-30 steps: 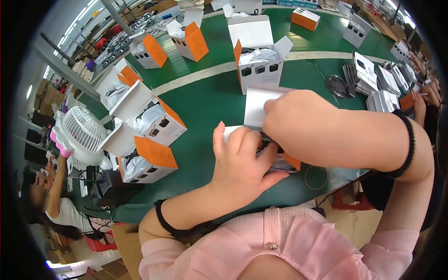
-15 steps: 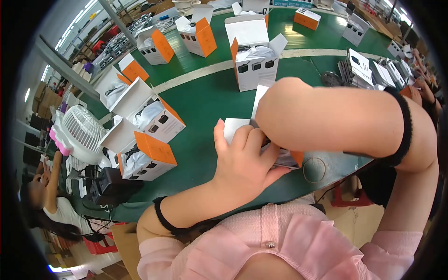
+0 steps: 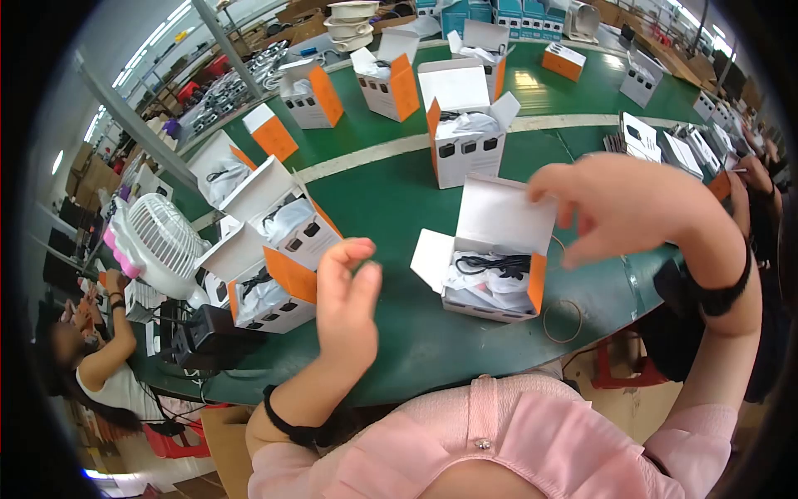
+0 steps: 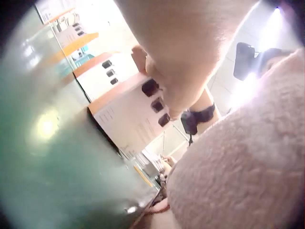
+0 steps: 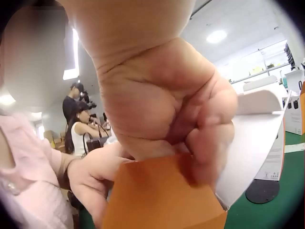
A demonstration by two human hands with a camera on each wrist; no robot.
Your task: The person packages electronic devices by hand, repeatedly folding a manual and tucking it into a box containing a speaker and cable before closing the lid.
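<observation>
An open white and orange box (image 3: 490, 312) stands before the person, its lid up and side flaps spread. Inside lie a black coiled cable (image 3: 495, 264) and white wrapping (image 3: 478, 284). Left of the box, the left hand (image 3: 345, 308) is raised with loosely bent fingers, holding nothing. Beside the raised lid (image 3: 507, 212) hovers the right hand (image 3: 619, 204), its fingers bent and apart; whether a fingertip touches the lid, I cannot tell. The right wrist view shows the right hand (image 5: 171, 105) above the orange flap (image 5: 162, 195).
Several open filled boxes (image 3: 470, 158) stand behind and to the left. A white fan (image 3: 166, 249) and a black device (image 3: 220, 337) are at the left. A ring-shaped band (image 3: 563, 339) lies right of the near box. Stacked booklets (image 3: 644, 140) lie at the back right.
The left hand has come off the box and moved left. The right hand has lifted and shifted right, uncovering the box's contents. The head view has shifted slightly.
</observation>
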